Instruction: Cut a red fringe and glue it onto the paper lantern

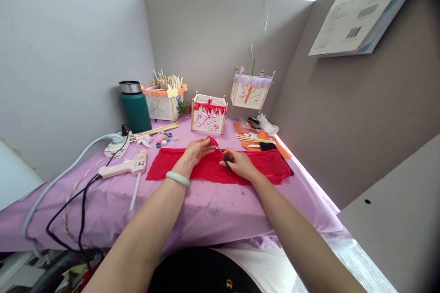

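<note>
My left hand (198, 150), with a pale bangle at the wrist, pinches a small piece of red fabric (212, 140). Dark-handled scissors (226, 158) are gripped in my right hand (239, 163), their blades pointing up and left to the small red piece. Whether the blades are apart or together is too small to tell. Beneath both hands a long red cloth (172, 165) lies spread over the table. Just behind them stands a white paper lantern (208, 119) on a stick frame, with a red fringe and drawn flowers.
Left are a pink glue gun (123, 167), a power strip (117, 145) with trailing cables, a green bottle (135, 107) and a stick-filled paper box (160, 106). A purple-fringed lantern (250, 93) hangs back right, above orange sheets (283, 149) and sticks. Grey partitions (220, 36) surround the purple-covered table (213, 219).
</note>
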### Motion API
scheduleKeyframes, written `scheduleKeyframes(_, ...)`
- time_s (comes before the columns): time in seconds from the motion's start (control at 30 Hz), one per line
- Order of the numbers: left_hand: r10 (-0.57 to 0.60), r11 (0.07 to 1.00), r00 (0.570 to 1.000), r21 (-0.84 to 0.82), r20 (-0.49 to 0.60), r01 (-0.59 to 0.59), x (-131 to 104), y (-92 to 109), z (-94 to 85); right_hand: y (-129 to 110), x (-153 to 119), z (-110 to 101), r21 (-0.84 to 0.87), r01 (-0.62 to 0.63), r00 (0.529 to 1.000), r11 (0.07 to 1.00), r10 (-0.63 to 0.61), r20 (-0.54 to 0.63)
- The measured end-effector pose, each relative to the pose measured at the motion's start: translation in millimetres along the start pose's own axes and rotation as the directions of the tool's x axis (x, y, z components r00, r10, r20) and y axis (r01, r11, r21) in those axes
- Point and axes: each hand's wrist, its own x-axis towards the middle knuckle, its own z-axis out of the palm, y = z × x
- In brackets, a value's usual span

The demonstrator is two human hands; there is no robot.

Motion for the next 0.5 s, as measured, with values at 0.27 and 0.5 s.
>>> scheduleKeyframes(0.27, -0.005, 1.0, 1.0, 0.007, 0.002, 0.005, -0.5, 0.2, 0.7, 1.7, 0.6, 1.0, 0.0, -0.005, 1.0, 1.0, 0.005, -0.004)
scheduleKeyframes(0.5, 0.004, 0.999, 1.0, 0.045, 0.002, -0.004, -0.3, -0.5, 0.8, 4.7, 0.4, 2.2, 0.004, 0.0, 1.0, 1.0, 0.0, 0.0)
